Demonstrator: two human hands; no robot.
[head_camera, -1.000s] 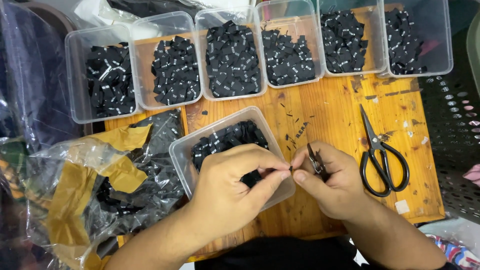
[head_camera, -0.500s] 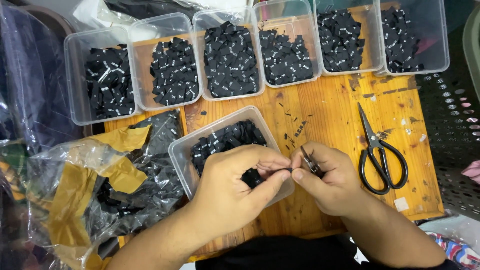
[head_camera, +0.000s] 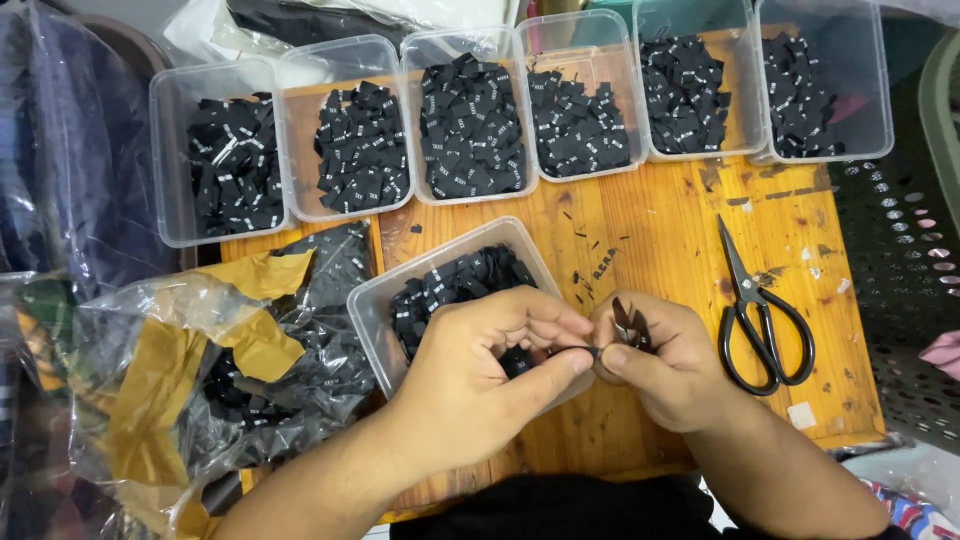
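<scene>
Both hands meet above the near edge of the wooden board. The left hand pinches a small black label strip between thumb and forefinger. The right hand pinches the strip's other end and grips a small dark snipping tool in its curled fingers. Under the left hand sits a clear tub of black labels. Black scissors lie on the board right of the hands. Six label-filled tubs line its far edge. A crumpled plastic bag rests at its left.
</scene>
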